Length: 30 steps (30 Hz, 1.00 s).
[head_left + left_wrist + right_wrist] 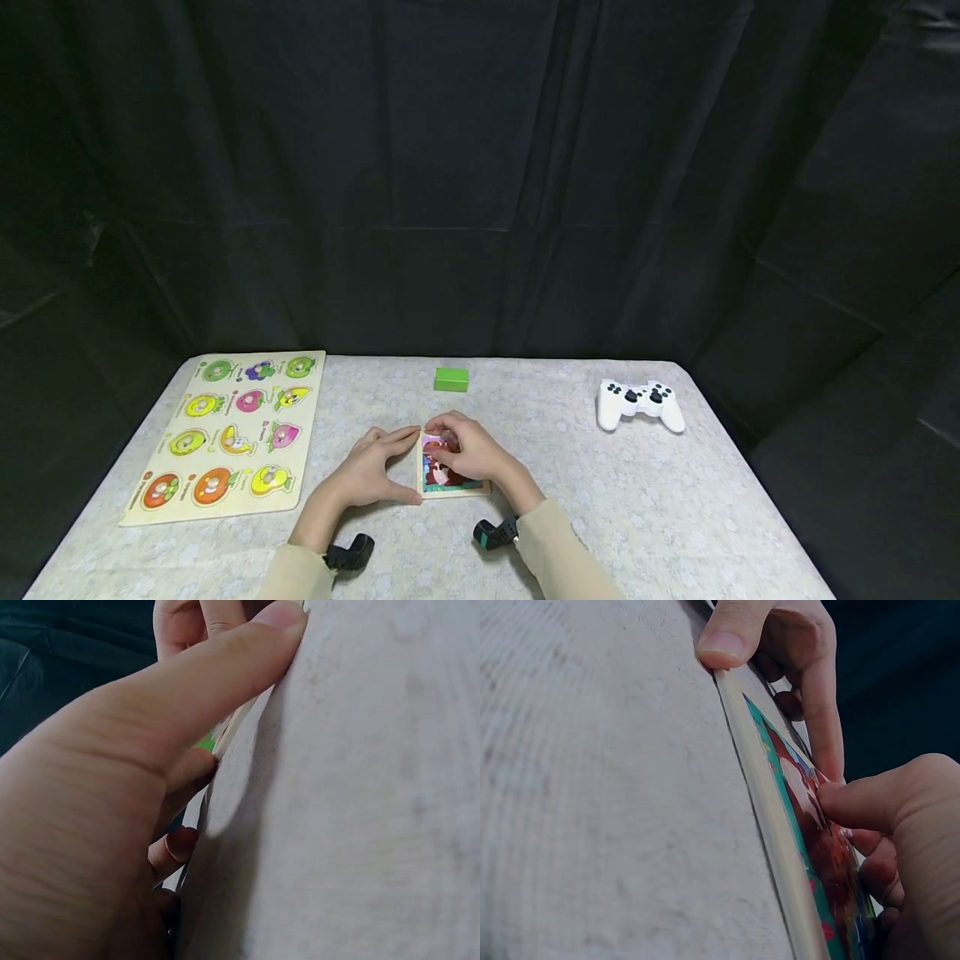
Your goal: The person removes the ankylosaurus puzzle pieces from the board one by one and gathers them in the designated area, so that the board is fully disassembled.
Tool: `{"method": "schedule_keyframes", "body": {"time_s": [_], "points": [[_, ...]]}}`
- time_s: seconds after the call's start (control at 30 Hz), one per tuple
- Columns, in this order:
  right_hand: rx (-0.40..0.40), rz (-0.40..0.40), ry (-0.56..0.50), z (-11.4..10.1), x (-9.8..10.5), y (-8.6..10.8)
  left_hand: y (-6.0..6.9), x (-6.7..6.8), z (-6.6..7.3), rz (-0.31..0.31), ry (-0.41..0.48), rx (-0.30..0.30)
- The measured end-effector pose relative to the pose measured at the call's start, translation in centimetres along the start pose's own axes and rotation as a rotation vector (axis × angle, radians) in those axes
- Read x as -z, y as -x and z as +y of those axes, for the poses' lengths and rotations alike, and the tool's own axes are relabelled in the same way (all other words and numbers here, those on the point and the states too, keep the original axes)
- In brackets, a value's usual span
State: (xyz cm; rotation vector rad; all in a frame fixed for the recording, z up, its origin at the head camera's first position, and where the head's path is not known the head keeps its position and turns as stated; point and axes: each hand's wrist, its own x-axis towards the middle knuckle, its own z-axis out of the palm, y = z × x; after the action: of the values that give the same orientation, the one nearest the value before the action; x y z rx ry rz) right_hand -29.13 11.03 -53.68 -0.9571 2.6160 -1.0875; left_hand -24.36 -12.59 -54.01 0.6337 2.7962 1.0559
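Observation:
A small picture board (453, 492) with a pale wooden border and a brown figure on a green base lies flat on the table. My left hand (371, 468) is at its left side, thumb and forefinger spread fairly straight and touching the two left corners. My right hand (474, 450) is bent over the upper part of the picture. In the right wrist view, the right thumb (855, 801) touches the picture face (810, 802), and the other fingers curl at the far side. Whether they pinch a loose piece is hidden.
A wooden fruit puzzle board (236, 454) with several knobbed pieces lies at the left. Behind the hands sits a green block (451, 380). A white game controller (640, 404) lies at the right. Dark cloth (480, 183) hangs behind the patterned tabletop (637, 517).

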Motion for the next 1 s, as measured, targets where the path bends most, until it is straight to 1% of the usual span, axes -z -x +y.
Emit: {"method": "schedule_keyframes", "body": {"time_s": [0.17, 0.5, 0.63, 0.77, 1.0], "points": [[0.016, -0.005, 0.022, -0.02, 0.12, -0.01, 0.05, 0.07, 0.11, -0.004, 0.004, 0.002], [0.029, -0.003, -0.004, 0.60, 0.27, 0.00, 0.08, 0.19, 0.09, -0.011, 0.015, 0.018], [0.041, 0.014, -0.006, 0.64, 0.60, 0.06, -0.05, 0.17, 0.09, -0.008, 0.015, 0.017], [0.043, 0.034, 0.008, 0.66, 0.68, 0.17, -0.10, 0.16, 0.08, -0.005, 0.017, 0.014], [0.082, 0.046, 0.046, 0.75, 0.44, 0.31, -0.01, 0.13, -0.04, -0.005, 0.004, 0.009]]}}
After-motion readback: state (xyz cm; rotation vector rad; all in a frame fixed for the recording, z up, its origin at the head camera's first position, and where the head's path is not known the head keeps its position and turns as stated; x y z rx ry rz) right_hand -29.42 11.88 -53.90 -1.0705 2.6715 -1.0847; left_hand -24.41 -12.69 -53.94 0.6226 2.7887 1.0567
